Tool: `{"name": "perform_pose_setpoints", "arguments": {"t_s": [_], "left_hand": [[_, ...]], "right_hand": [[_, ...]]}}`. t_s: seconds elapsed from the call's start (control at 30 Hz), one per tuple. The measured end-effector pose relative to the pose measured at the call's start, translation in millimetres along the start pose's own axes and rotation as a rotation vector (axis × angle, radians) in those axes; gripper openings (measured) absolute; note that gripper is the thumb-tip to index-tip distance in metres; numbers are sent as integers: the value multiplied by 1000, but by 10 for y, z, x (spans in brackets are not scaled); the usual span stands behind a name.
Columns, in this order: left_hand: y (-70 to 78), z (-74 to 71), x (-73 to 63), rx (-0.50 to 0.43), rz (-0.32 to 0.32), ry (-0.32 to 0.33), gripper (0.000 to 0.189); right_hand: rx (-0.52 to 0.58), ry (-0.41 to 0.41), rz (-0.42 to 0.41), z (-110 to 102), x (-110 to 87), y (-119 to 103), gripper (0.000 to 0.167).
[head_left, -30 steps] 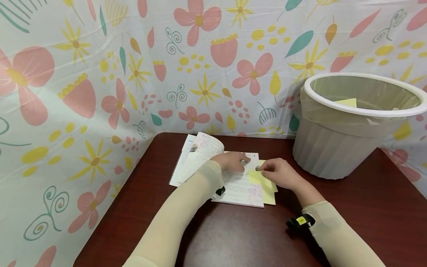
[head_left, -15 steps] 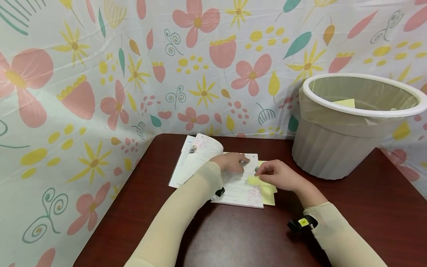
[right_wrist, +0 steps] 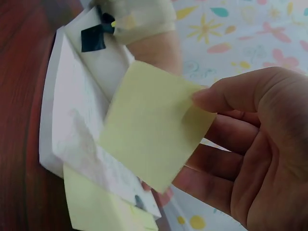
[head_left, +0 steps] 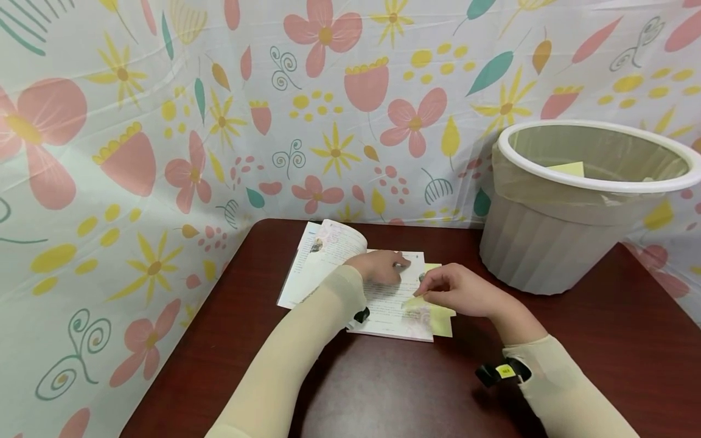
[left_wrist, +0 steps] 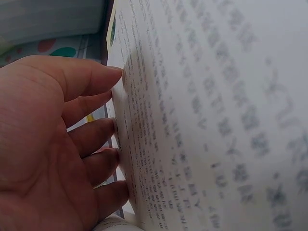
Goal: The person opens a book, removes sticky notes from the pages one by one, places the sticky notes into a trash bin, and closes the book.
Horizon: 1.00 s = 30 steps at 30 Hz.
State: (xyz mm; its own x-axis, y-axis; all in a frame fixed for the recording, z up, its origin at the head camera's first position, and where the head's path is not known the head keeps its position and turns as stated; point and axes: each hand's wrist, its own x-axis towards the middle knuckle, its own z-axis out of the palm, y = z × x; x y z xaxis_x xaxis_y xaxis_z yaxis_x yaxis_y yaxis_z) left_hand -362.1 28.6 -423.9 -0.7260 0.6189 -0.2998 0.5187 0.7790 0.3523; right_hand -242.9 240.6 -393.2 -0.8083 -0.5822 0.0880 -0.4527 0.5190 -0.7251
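Note:
An open book (head_left: 386,316) with printed pages lies toward the back of the table, one page curling up on its left side. On the right-hand page rests my left hand (head_left: 380,267), its fingertips touching the paper in the left wrist view. Between thumb and fingers my right hand (head_left: 457,291) pinches a yellow sticky note (right_wrist: 156,127) by one corner, over the book's right edge. The note looks square, and no writing shows on the visible side. Other yellow sticky notes (head_left: 442,325) jut out beneath the right edge of the book.
A grey trash bin (head_left: 539,243) with a white rim and plastic liner stands at the table's back right. Yellow paper (head_left: 569,169) shows inside it. Floral cloth (head_left: 219,91) hangs behind and left of the dark red-brown table (head_left: 383,389).
The pinched sticky note, flat against the page's right edge before, is now lifted and tilted. My right hand has shifted slightly nearer to me; my left hand stays on the page.

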Motion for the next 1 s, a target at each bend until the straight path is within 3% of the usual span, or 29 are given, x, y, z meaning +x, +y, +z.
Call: {"name": "perform_pose_setpoints", "arguments": {"t_s": [0.23, 0.5, 0.73, 0.83, 0.9, 1.0], "left_hand": [[2, -7, 11, -27, -6, 3, 60], [-5, -32, 22, -20, -1, 0, 60], [-21, -21, 11, -48, 3, -14, 57], [-26, -21, 5, -47, 9, -15, 57], [-26, -23, 0, -45, 9, -18, 57], [-20, -29, -12, -48, 8, -20, 58]], "right_hand": [[-25, 84, -33, -113, -64, -277, 14], [-143, 161, -192, -483, -93, -683, 23], [-247, 158, -275, -1157, -100, -1277, 27], [-240, 154, -278, -1516, -64, -1485, 25], [-193, 187, -222, -1769, -37, -1582, 23], [-108, 317, -128, -2157, 22, -1667, 18]]}}
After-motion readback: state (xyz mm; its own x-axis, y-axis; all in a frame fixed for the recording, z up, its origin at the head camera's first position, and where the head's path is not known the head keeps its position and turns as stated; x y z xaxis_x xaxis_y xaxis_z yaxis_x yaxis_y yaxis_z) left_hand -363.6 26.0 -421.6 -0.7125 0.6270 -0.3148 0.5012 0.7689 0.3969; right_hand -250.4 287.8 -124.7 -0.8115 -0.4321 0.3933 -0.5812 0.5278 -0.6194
